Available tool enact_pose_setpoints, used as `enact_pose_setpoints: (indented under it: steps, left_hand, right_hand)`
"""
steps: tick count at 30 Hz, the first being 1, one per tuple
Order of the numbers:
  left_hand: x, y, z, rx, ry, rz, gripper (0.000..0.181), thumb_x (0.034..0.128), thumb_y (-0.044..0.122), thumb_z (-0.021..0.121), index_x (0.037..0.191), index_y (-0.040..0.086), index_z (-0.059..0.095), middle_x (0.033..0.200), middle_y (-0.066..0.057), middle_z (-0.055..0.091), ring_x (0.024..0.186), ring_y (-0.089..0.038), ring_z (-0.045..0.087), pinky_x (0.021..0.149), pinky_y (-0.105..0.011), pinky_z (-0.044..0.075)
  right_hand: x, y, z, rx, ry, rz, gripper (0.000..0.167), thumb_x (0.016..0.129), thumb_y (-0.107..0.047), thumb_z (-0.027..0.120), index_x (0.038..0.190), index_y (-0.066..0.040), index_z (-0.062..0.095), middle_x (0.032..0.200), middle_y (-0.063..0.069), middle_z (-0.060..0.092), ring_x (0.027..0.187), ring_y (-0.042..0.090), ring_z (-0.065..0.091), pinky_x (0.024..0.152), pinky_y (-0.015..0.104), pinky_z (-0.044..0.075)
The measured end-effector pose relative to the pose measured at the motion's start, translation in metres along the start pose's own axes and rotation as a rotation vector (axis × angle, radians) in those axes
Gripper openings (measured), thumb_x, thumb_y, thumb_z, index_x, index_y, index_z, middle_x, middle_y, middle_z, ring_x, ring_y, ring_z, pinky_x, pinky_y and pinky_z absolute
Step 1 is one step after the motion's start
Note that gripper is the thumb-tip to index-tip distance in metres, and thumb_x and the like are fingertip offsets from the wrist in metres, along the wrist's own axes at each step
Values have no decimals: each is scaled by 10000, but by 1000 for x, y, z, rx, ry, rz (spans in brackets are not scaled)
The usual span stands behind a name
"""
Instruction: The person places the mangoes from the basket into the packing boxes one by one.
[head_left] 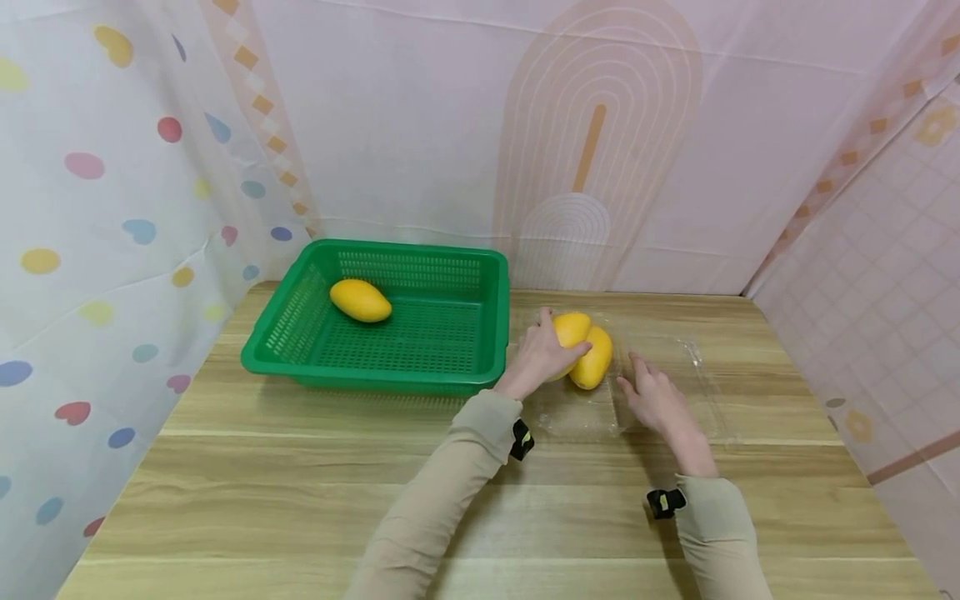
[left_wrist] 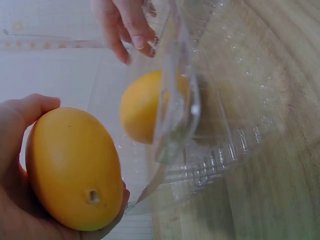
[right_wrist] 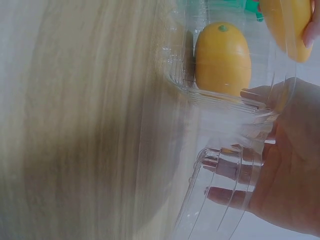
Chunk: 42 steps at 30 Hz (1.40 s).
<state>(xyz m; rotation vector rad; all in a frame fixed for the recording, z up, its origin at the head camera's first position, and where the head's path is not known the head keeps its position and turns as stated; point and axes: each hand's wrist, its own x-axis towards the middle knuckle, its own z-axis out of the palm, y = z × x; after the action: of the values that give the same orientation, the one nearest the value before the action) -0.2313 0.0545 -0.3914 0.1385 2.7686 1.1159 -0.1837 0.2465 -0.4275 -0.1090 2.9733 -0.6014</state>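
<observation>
My left hand (head_left: 542, 357) grips a yellow mango (left_wrist: 75, 167), thumb and fingers curled round its sides, above the left part of a clear plastic container (head_left: 577, 417). Another mango (head_left: 592, 358) lies in that container, just right of the held one in the head view. At the container's hinged middle is my right hand (head_left: 660, 404), its fingers extended and seen through the clear plastic in the right wrist view, with the thumb by the container's edge (right_wrist: 225, 100). The right hand holds no mango.
A green basket (head_left: 397, 385) stands to the left of the container, with one mango (head_left: 361, 300) in its back left part. The wooden table (head_left: 300, 500) reaches to patterned cloth (head_left: 405, 125) behind and at both sides.
</observation>
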Motion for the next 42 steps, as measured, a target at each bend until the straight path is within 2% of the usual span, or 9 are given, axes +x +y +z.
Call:
enact_pose_setpoints:
  steps: [5,8,11,16,22,26,32,36,42]
  left_hand:
    - [3,2,6,0,16,-1,796,883,539,569,1480,143,222,1385,-198,466,1217,-372,506,960,-487,464]
    - [4,2,11,21,23,0,775,902,525,549,1488,148,210,1384,-230,457,1225,-394,497,972,-497,462]
    - [4,2,17,76,41,26,751,917,508,535,1481,124,221,1358,-261,465,1192,-392,525,936,-478,492]
    - [7,-3,28,208,101,81,721,918,509,536,1455,108,270,1313,-268,481,1086,-367,591,807,-426,555]
    - [11,-9,35,240,194,149,675,895,445,613,1408,105,336,1257,-234,485,1037,-344,596,739,-400,565]
    - [12,-11,39,290,223,189,649,899,412,621,1399,97,353,1200,-221,504,1033,-341,589,736,-386,565]
    - [15,-14,42,338,195,195,558,938,352,577,1397,119,362,1194,-198,526,1021,-322,581,704,-372,563]
    - [16,-14,40,353,160,197,516,961,316,541,1406,128,360,1254,-197,505,1033,-314,572,668,-362,562]
    - [15,-15,38,396,131,206,465,976,308,510,1385,119,397,1300,-185,488,1063,-288,572,695,-363,560]
  right_hand:
    - [0,-1,0,-4,-1,4,586,1013,-251,403,1475,58,217,1443,360,321,1299,523,365,1041,623,334]
    - [0,-1,0,-4,0,4,589,1012,-254,407,1474,60,219,1442,361,322,1298,523,366,1043,622,333]
    - [0,-1,0,-1,-5,7,592,1014,-262,404,1476,57,215,1451,352,315,1307,516,359,1049,618,329]
    - [0,-1,1,4,-13,8,597,1016,-273,399,1480,51,209,1461,341,308,1317,506,353,1056,611,326]
    - [1,-1,2,-2,1,-2,589,1013,-270,404,1474,53,227,1451,342,323,1304,508,370,1043,617,337]
    - [0,-1,3,1,2,-6,590,1013,-271,406,1470,60,231,1448,344,329,1305,505,374,1037,618,345]
    - [1,-1,2,4,-5,-8,594,1013,-272,406,1471,61,226,1451,346,323,1309,504,368,1037,618,345]
    - [0,-1,2,20,-18,-2,601,1015,-278,403,1477,56,213,1463,340,306,1321,502,352,1047,616,334]
    - [0,0,2,28,-27,-2,603,1019,-283,393,1482,51,201,1469,335,302,1327,498,347,1051,611,333]
